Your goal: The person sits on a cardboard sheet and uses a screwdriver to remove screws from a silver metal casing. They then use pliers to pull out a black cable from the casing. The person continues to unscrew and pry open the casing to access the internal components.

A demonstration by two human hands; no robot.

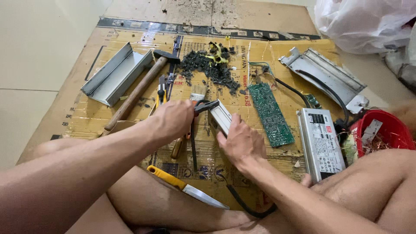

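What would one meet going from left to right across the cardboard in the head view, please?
Metal channel → hammer → left hand with pliers → right hand on a small metal box → green circuit board → silver power supply → red basket.

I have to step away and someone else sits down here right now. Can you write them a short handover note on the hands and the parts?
Left hand: grip closed on pliers, whose tip meets the end of the small metal casing.
Right hand: holds that casing steady on the cardboard.
Done: green circuit board lies bare, black debris pile beyond, opened housing far right.
Left: the held casing and the grey power supply box look unopened.
Hammer and yellow-handled knife lie close.
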